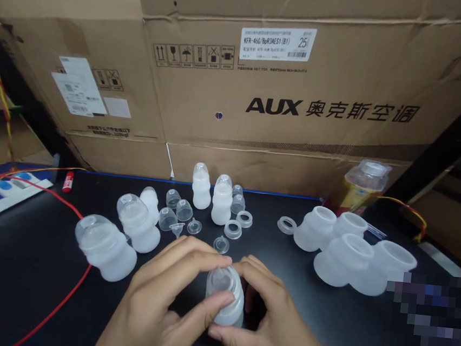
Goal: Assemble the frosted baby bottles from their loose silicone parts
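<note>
A small frosted white bottle with a clear dome cap stands near the front of the black table. My left hand curls round its left side, thumb and fingers pressed on the cap. From the right, my right hand closes on the bottle, with fingertips at the cap's top and thumb low on the body. Both hands grip the same bottle.
Capped bottles lie at the left and stand at the back. Loose clear caps, rings and nipples sit mid-table. Open bottle bodies cluster at the right. A red cable crosses the left side. Cardboard boxes wall the back.
</note>
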`<state>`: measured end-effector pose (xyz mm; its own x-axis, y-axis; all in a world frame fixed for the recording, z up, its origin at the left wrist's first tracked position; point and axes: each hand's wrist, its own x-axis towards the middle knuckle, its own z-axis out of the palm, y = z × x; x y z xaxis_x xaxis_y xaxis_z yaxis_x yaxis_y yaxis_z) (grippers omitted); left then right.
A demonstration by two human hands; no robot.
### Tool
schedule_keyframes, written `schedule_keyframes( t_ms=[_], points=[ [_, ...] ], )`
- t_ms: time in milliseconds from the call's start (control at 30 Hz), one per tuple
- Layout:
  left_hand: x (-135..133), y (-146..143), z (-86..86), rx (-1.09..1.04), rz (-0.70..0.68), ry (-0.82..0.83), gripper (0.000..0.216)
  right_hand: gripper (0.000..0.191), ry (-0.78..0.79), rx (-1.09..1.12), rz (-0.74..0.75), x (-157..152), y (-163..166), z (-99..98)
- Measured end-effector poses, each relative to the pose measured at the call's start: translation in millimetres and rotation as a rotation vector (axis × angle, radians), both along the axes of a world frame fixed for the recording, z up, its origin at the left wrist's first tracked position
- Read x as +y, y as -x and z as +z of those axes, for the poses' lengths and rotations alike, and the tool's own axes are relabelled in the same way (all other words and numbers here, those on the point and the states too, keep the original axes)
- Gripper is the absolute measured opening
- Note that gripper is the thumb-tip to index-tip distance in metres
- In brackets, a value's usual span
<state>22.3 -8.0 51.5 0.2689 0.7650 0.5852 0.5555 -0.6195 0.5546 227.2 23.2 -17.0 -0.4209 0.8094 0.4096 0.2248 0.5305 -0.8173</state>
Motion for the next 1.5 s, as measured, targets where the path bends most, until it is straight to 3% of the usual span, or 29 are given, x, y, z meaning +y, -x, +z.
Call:
schedule_keyframes(
  t_ms=[333,533,767,900,1033,1500],
  points=[
    [3.9,-0.7,7.7,0.008,-0.049,0.077,0.029,0.046,-0.009,0.023,0.008,0.8,1.5,1.0],
    [9.1,-7.9,3.3,-0.179,-0.101,0.307,0.03,0.043,0.101,0.025,0.021,-1.0,1.6,1.3],
    [6.6,-13.6,-7.2,-0.412,-0.079,0.431,0.031,0.055,0.049,0.098,0.047,-2.4,1.0,-2.8],
    [7.8,-10.8,-13.9,-0.417,-0.093,0.424,0.032,0.068,-0.249,0.256,-0.038,-5.7,-3.5,-4.5],
    [12.0,-8.9,-19.5,-0.403,-0.181,0.44,0.028,0.045,-0.518,0.101,-0.031,-4.9,-7.5,1.7],
    [3.0,-23.8,-36.8,-0.67,-0.148,0.51,0.015,0.016,-0.671,0.051,-0.046,-1.7,-9.4,14.2]
  ],
)
